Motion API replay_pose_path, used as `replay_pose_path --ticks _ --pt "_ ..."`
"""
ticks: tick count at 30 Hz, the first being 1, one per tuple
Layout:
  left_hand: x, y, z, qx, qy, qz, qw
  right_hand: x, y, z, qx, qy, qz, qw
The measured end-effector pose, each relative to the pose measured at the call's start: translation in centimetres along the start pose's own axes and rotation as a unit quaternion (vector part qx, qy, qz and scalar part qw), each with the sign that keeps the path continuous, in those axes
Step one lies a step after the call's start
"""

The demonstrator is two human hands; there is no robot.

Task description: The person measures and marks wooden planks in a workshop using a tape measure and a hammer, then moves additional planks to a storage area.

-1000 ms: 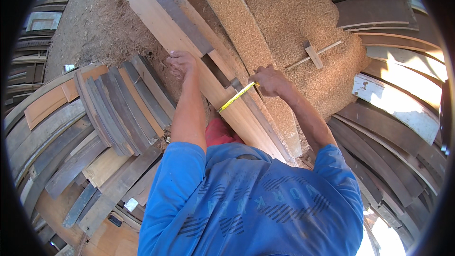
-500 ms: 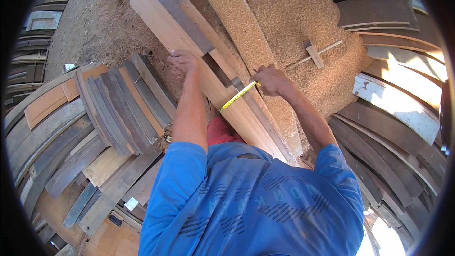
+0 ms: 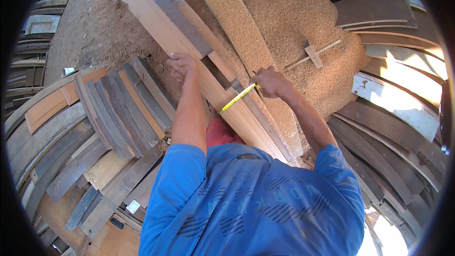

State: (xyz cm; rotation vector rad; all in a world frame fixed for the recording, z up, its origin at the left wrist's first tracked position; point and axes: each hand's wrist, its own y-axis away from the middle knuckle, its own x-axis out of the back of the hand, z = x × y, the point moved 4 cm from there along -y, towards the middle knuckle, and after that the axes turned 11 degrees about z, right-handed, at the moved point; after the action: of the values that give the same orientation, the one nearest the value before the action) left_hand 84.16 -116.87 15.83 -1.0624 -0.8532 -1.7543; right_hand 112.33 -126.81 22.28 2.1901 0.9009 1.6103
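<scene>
Where the blue shirt (image 3: 256, 199) fills the near view, the pale board (image 3: 249, 125) passes out of sight beneath it, and a yellow tape (image 3: 235, 100) lies crosswise over the wood, just ahead of the red shorts (image 3: 221, 132). Such a tape is best drawn taut, flat and square to the long edge, and read from straight above. Its left end is lost at the board's edge; no case can be made out. The right hand (image 3: 271, 83) is closed on the other end, and a slim dark tip beside its fingers is too small to name. Farther left, the left hand (image 3: 182, 68) bends its fingers at the board's edge; I cannot tell whether they grip, though steady pressure there should prevent rocking. Beyond, a dark slot (image 3: 215, 72) hides its depth, and the upper rim cuts off the board's far end.
</scene>
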Motion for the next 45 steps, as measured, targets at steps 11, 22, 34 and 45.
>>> replay_pose_path --ticks 11,22,34,45 --pt "0.6 0.1 0.4 -0.009 -0.013 -0.011 1.000 0.0 0.0 0.1 -0.004 -0.001 -0.004 1.000" --pt "1.3 0.4 0.8 -0.016 -0.008 -0.016 1.000 -0.3 0.0 0.2 -0.008 0.000 -0.001 1.000" --pt "0.3 0.0 0.3 -0.038 -0.019 0.014 0.999 -0.5 0.0 0.3 -0.007 -0.025 0.003 1.000" --pt "1.3 0.4 0.6 -0.025 -0.007 -0.010 1.000 -0.3 0.0 0.1 -0.006 -0.017 -0.002 1.000"
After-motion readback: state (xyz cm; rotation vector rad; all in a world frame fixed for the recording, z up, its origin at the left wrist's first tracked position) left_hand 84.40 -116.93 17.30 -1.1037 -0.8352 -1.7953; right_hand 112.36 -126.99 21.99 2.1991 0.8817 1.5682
